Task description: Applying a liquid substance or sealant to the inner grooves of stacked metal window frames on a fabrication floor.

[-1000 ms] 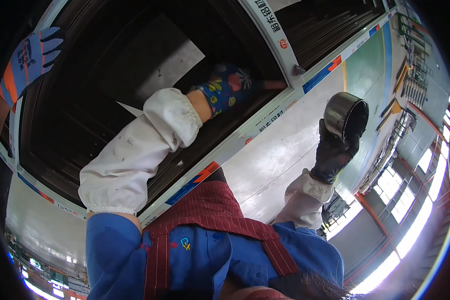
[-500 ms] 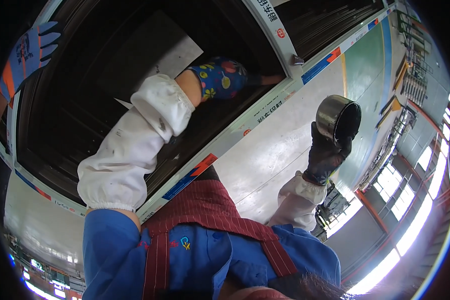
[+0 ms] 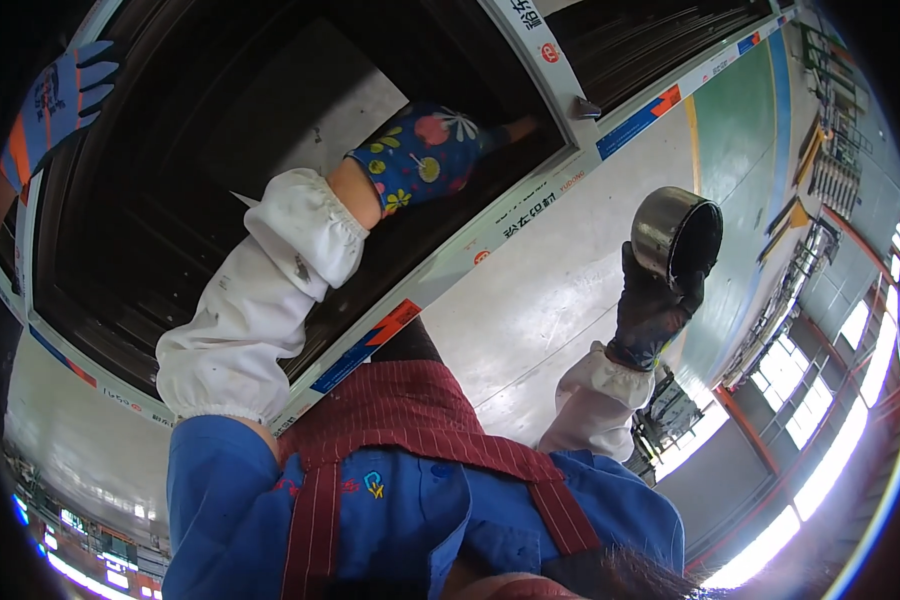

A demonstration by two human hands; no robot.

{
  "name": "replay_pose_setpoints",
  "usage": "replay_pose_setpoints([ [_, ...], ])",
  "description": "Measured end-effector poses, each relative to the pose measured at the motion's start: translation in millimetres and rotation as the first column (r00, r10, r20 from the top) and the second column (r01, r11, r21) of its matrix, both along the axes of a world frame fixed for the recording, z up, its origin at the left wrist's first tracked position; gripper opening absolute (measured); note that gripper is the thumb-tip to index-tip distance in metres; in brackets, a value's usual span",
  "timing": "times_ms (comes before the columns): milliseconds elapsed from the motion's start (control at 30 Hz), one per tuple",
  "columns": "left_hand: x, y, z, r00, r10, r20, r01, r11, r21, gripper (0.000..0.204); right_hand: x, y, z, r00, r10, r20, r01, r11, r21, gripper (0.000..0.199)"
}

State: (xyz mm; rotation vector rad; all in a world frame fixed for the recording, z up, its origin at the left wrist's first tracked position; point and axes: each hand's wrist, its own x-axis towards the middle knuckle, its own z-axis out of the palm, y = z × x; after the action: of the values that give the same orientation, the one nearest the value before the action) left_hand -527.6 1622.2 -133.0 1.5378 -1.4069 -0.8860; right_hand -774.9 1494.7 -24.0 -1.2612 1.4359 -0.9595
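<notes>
My left hand [image 3: 492, 138], under a blue floral cuff, reaches over a dark panel [image 3: 150, 200] in a pale frame [image 3: 440, 268]. It is near the frame's right corner. The dark glove blends into the panel, so its fingers are hard to make out; a reddish-brown tip [image 3: 522, 127] shows past them. On the right, my right hand [image 3: 654, 305], in a dark glove, holds up a round metal cup [image 3: 662, 232]. The cup is tilted, its opening turned to the right, and its inside looks black.
At the far left another person's gloved hand [image 3: 60, 105], grey-blue and orange, is at the frame's edge. A small dark metal fitting [image 3: 586, 108] sticks out at the right corner. A second dark framed panel [image 3: 660, 45] lies beyond it. Shiny pale floor [image 3: 530, 310] stretches below.
My left hand has drawn back a little to the left and up, away from the frame's right corner. The right hand and the cup stay nearly in place.
</notes>
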Motion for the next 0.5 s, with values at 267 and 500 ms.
replay_pose_setpoints([
  [267, -17, 7, 16, 0.86, 0.014, 0.51, -0.087, 0.989, 0.121, 0.061, -35, -17, -9, 0.967, 0.161, -0.196, -0.192, 0.97, -0.15, 0.05],
  [500, -16, -3, 23, 0.883, -0.031, 0.468, -0.069, 0.978, 0.195, 0.042, -21, -10, -8, 0.967, 0.205, -0.148, -0.228, 0.96, -0.161, 0.05],
])
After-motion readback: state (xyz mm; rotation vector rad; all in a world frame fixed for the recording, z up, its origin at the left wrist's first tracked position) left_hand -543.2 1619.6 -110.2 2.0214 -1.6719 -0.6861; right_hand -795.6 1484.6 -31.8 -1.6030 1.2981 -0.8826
